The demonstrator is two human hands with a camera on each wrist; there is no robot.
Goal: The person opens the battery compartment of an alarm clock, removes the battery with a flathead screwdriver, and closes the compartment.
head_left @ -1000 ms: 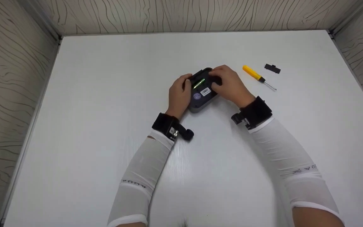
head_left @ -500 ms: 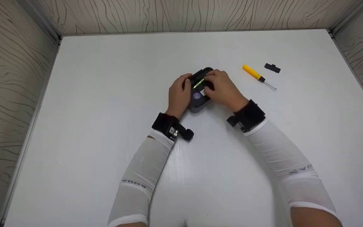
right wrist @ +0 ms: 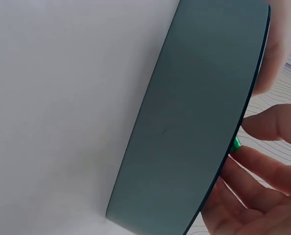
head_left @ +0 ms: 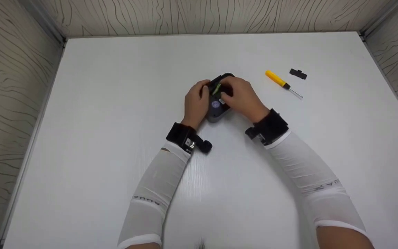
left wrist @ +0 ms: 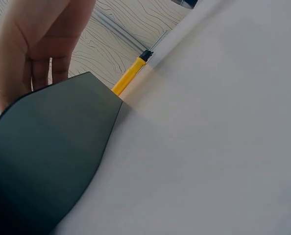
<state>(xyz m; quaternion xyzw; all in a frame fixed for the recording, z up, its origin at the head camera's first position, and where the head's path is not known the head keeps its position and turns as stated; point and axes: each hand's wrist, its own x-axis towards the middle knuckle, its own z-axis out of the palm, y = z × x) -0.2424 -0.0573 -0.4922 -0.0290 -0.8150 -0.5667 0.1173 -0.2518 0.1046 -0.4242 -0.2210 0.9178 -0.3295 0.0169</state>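
Note:
A dark grey, round-cornered device (head_left: 216,116) lies on the table with its underside up and a battery slot uncovered. My left hand (head_left: 196,103) grips its left side, thumb along the top edge. My right hand (head_left: 242,95) reaches over from the right and pinches a green battery (head_left: 216,89) between finger and thumb. The battery sits tilted at the slot. In the right wrist view, only the green tip of the battery shows beside my fingers (right wrist: 268,164), with the device's side wall hiding the rest.
To the right lies a yellow-handled screwdriver (head_left: 276,79), its shaft pointing towards the lower right. A small black battery cover (head_left: 298,73) rests beyond it. Wood-patterned panels (head_left: 199,17) stand along the back and sides of the white table (head_left: 98,138).
My right hand has moved left from the device's right edge onto the battery. The battery has gone from lying along the slot to a steeper tilt. My left hand has stayed in place.

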